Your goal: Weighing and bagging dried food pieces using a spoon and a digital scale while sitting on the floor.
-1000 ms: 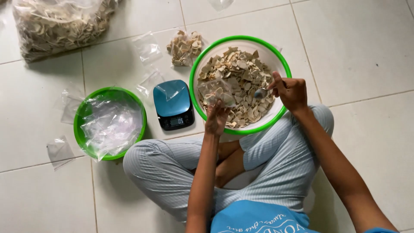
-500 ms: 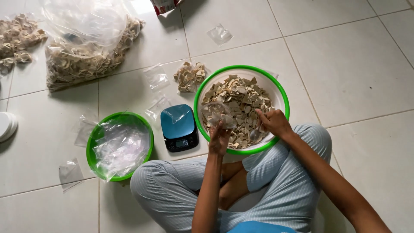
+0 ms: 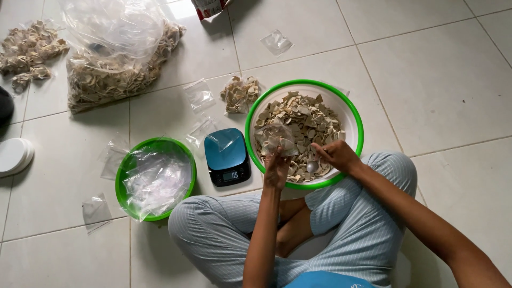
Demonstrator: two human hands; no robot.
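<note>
Chips (image 3: 306,117) fill the green-rimmed bowl (image 3: 358,125) on the floor, just before the crossed legs. Left hand (image 3: 277,169) pinches a small clear bag (image 3: 274,140) open over the bowl — fingers clenched on its edge. Right hand (image 3: 337,155) grips a spoon (image 3: 312,166) dipped among the chips. Scale (image 3: 226,156) stands just beside.

1. A small clear bag (image 3: 276,140), partly filled with pale chips, stood upright over the green-rimmed bowl (image 3: 356,120).
2. A metal spoon (image 3: 312,166) lay among the bowl's beige chips (image 3: 306,114).
</note>
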